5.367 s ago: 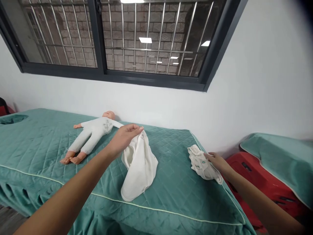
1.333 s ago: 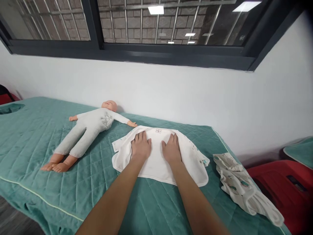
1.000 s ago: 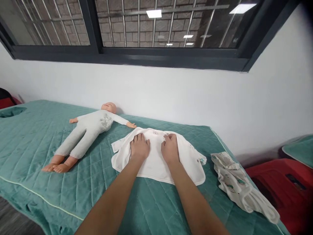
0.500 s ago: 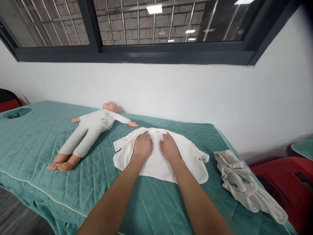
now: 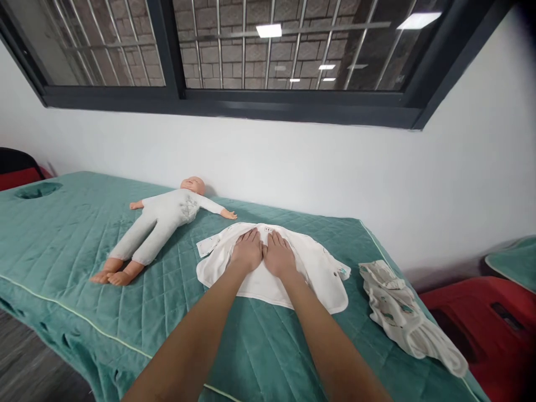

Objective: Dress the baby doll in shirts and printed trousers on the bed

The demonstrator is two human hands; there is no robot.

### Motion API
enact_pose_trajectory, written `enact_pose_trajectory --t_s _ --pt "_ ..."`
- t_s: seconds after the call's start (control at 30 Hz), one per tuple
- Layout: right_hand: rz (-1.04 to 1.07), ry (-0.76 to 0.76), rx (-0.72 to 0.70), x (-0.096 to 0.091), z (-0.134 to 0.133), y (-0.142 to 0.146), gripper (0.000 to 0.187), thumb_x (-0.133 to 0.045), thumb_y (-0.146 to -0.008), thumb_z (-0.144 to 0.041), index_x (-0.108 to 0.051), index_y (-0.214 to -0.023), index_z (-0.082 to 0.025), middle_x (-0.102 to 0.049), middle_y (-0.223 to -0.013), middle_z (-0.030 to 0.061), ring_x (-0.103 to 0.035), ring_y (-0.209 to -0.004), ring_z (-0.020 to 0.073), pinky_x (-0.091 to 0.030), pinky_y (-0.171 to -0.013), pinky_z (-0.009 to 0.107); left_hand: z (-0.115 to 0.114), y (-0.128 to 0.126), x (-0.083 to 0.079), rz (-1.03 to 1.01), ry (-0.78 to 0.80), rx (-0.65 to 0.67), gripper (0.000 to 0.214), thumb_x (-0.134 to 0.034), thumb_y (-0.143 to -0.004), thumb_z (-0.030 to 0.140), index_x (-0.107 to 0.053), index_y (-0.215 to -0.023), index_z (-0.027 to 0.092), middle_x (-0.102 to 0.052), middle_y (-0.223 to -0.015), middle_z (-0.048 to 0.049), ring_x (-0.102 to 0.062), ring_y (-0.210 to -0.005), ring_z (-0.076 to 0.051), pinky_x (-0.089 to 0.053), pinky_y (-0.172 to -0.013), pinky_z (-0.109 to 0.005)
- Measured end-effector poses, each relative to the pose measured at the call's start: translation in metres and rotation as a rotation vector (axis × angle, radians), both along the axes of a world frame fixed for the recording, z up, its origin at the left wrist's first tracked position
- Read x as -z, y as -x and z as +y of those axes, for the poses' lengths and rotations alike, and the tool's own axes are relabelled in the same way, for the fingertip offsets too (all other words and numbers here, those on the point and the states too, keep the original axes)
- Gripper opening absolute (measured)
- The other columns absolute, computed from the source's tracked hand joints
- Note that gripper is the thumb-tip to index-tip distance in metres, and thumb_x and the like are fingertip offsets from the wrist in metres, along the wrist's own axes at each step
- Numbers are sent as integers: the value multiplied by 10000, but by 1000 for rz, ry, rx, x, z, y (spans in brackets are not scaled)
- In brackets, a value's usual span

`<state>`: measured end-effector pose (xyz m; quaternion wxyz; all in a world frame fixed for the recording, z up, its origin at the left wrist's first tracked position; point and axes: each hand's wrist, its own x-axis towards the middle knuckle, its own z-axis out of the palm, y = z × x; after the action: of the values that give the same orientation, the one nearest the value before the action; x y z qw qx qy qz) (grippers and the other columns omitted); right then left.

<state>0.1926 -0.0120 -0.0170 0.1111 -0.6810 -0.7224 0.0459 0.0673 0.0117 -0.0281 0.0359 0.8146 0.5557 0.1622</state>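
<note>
A white baby shirt (image 5: 320,268) lies spread open on the green quilted bed cover, its small label near the neckline and its sleeves out to both sides. My left hand (image 5: 248,251) rests flat on the shirt, left of its middle, with the fingers stretched toward the neckline. Beside it, thumbs touching or nearly so, my right hand (image 5: 278,254) lies flat on the cloth too. Neither hand grips anything. To the left, a baby doll (image 5: 167,209) in a pale suit lies on its back, apart from my hands.
Folded printed baby clothes (image 5: 402,310) lie near the bed's right edge. The green bed cover (image 5: 75,223) has a round hole at the far left. Behind the bed are a white wall (image 5: 293,173) and a barred window. A red plastic stool (image 5: 481,329) stands at the right.
My hands have moved closer together over the middle of the shirt, the right hand shifting left. The view has tilted slightly upward. The doll and folded clothes stay put on the bed.
</note>
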Motion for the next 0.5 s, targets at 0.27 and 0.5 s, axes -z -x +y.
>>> enact_pose_trajectory --t_s 0.27,0.5 --pt "-23 26 224 -5 -8 15 663 -267 -970 -443 -270 -1517 -68 -164 -1594 233 -138 -1485 302 -114 -1164 472 -24 1 -1 12 33 -85 576 -184 -987 334 -379 -1464 77 -313 -1570 -124 -250 -1466 -239 -213 -1197 -421" --pt "-48 1 245 -7 -20 19 708 -287 -964 -460 -253 -1508 -8 -167 -1581 266 -133 -1480 333 -100 -1165 479 -49 4 -3 1 52 -122 601 -149 -983 370 -377 -1474 109 -315 -1572 -101 -225 -1477 -256 -200 -1202 -458"
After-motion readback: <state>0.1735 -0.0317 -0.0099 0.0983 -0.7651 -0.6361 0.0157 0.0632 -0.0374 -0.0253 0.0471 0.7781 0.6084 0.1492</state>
